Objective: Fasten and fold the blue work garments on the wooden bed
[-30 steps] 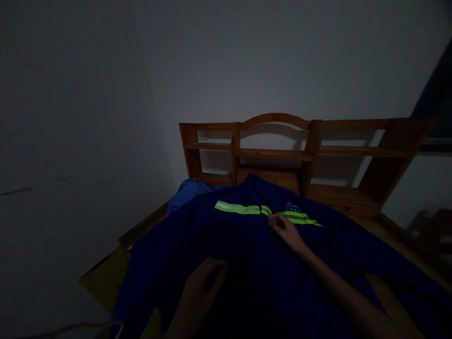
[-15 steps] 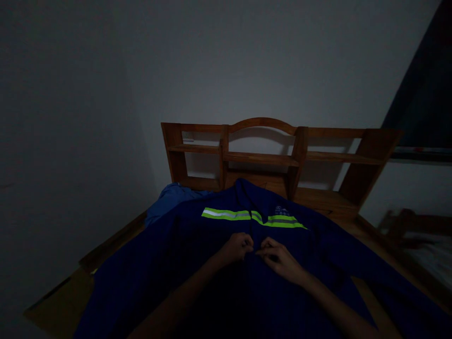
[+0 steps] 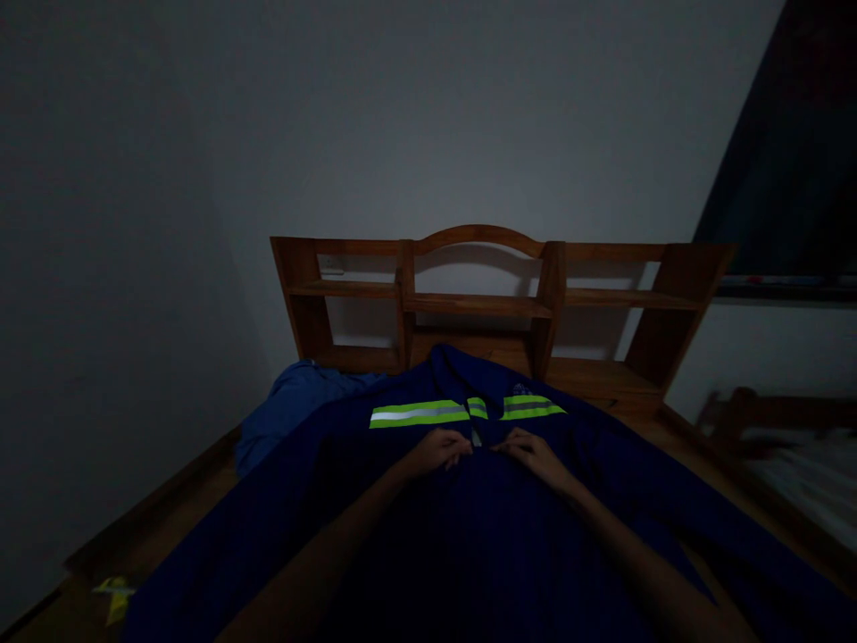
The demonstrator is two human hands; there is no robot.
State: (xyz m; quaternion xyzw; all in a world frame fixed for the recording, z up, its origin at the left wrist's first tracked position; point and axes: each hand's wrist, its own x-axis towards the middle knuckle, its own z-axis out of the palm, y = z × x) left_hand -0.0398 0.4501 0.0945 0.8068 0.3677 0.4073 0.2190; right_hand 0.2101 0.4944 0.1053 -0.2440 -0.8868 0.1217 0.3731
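Observation:
A dark blue work jacket lies spread out, collar at the far end, with a yellow-green and silver reflective band across its chest. My left hand pinches the front edge just below the band. Opposite it, my right hand has thumb and fingers closed on the other front edge. Between them the front parts in a small gap that shows something pale. Dim light hides the exact spot under my fingertips.
Behind the jacket stands a wooden headboard with open shelves, against a pale wall. A lighter blue cloth is bunched at the left. Something yellow lies low left. Another wooden frame stands at the right.
Both hands have moved up the jacket front, closer to the reflective band, and a gap now shows between the front edges. The view has shifted slightly to the right.

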